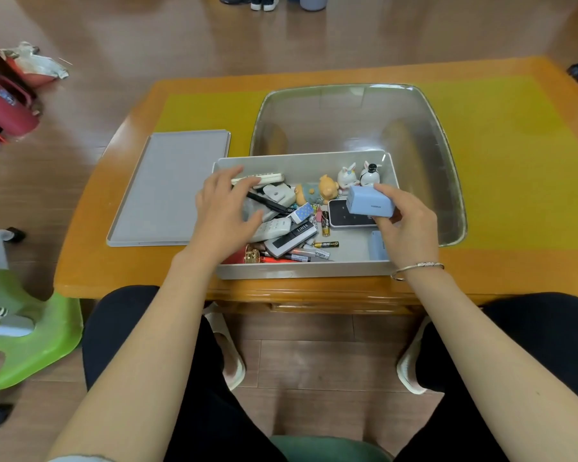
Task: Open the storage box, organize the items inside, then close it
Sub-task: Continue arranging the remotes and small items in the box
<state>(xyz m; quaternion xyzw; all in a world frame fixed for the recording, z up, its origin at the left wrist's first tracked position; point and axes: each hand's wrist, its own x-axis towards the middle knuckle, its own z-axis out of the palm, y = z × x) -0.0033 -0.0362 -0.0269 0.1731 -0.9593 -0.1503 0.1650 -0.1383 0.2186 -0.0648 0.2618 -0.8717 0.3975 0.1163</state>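
Partly hidden under the left hand (222, 211): a jumble of remotes and pens in the left half of the storage box (306, 271), labels too blurred to read. Left fingers spread and relaxed over that heap, gripping nothing. Pale blue charger block (369, 203), smooth and rounded, pinched between right thumb and curled fingers of the right hand (407, 221), held just above a glossy dark-faced rectangular device (349, 219) whose right part lies covered. Another pale blue item (377, 245) at the box's right wall, mostly cut off by the wrist. Box itself: shallow, matte grey plastic, open, at the near edge of the varnished wooden table (121, 261). Flat grey lid (167, 191) lying just left of it. Behind the box, a clear, rounded plastic tub (447, 181). Small glossy figurines (347, 177) upright along the box's far wall; loose batteries (327, 244) on its floor.
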